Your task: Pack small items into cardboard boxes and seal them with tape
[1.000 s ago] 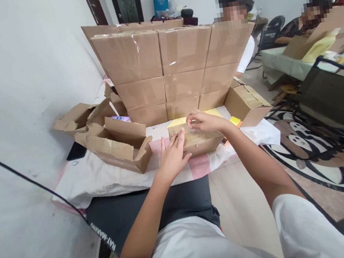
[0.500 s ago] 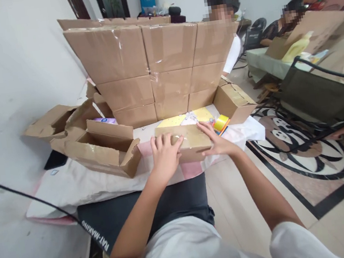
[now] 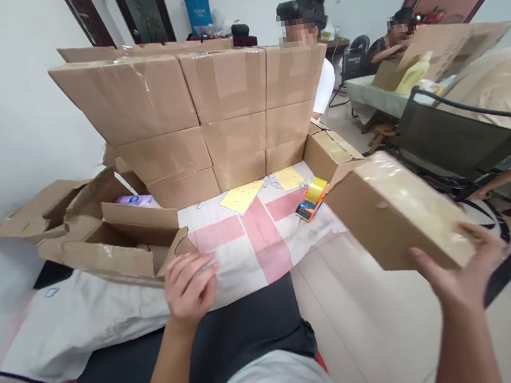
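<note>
My right hand (image 3: pixel 459 274) grips a taped, closed cardboard box (image 3: pixel 394 211) from underneath and holds it in the air, off to the right above the tiled floor. My left hand (image 3: pixel 188 288) hovers over the near edge of the pink-and-white cloth (image 3: pixel 253 242), fingers loosely curled and holding nothing. Just to its left lies an open empty cardboard box (image 3: pixel 116 241) with its flaps up. A yellow tape dispenser (image 3: pixel 313 196) rests on the cloth's right side.
A wall of stacked sealed cartons (image 3: pixel 199 117) stands behind the cloth. Yellow paper sheets (image 3: pixel 242 196) lie in front of it. Another open box (image 3: pixel 332 150) sits at the right. Two other people sit beyond the cartons, and a dark folding chair (image 3: pixel 456 140) stands to the right.
The sealed box has left the cloth: my right hand lifted it and swung it to the right. My left hand came off it and drew back towards me.
</note>
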Demonstrator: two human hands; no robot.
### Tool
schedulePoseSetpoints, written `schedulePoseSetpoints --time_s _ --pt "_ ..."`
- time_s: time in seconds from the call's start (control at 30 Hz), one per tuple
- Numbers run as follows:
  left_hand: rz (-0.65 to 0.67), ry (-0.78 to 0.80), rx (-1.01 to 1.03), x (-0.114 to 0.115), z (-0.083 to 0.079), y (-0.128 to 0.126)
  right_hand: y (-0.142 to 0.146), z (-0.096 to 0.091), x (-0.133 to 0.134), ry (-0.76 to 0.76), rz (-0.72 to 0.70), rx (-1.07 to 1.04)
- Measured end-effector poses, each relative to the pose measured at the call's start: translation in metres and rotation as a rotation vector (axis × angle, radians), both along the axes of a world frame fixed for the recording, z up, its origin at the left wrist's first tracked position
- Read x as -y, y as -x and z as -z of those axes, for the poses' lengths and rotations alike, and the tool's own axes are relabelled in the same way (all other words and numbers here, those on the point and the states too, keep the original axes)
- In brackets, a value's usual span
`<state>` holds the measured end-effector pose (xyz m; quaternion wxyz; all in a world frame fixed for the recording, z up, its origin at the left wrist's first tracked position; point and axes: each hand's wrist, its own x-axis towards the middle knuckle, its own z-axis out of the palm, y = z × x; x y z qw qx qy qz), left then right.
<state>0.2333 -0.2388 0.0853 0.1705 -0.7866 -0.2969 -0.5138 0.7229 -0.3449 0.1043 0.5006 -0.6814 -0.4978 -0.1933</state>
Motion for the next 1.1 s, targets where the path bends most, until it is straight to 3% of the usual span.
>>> schedulePoseSetpoints --time_s 0.07,0.2,0.33,0.47,0.6,0.7,0.83,0.9,1.03,1.1 --pt "-0.095 -0.046 0.026 0.003 0.008 0.021 -0.03 0.004 -0.013 0.005 0.095 -0.005" --pt "-0.35 -0.123 0.04 0.011 0.012 0.056 -0.038 0.028 -0.096 0.216 0.134 -0.11" --pt "-0.657 0.097 -0.073 0.022 0.001 0.084 -0.025 0.042 -0.16 0.271 0.176 -0.181" --pt "-0.712 0.353 -0.215 0.029 -0.002 0.102 -0.023 0.037 -0.158 0.301 0.107 -0.206" --pt "-0.667 0.36 -0.263 0.023 -0.008 0.102 0.017 0.041 -0.128 0.026 0.097 -0.128" --pt "-0.593 0.39 -0.339 0.006 -0.026 0.098 0.087 0.045 -0.118 -0.101 -0.143 -0.043" --pt "-0.488 0.511 -0.523 -0.006 -0.047 0.103 0.187 0.039 -0.135 0.089 -0.633 -0.104" --pt "-0.398 0.49 -0.588 0.007 -0.048 0.109 0.225 0.032 -0.155 0.218 -0.873 -0.192" --pt "-0.098 0.344 -0.557 0.062 -0.033 0.124 0.283 0.013 -0.213 0.467 -1.413 -0.365" --pt "-0.053 0.356 -0.524 0.085 -0.023 0.136 0.309 0.004 -0.244 0.555 -1.674 -0.428"
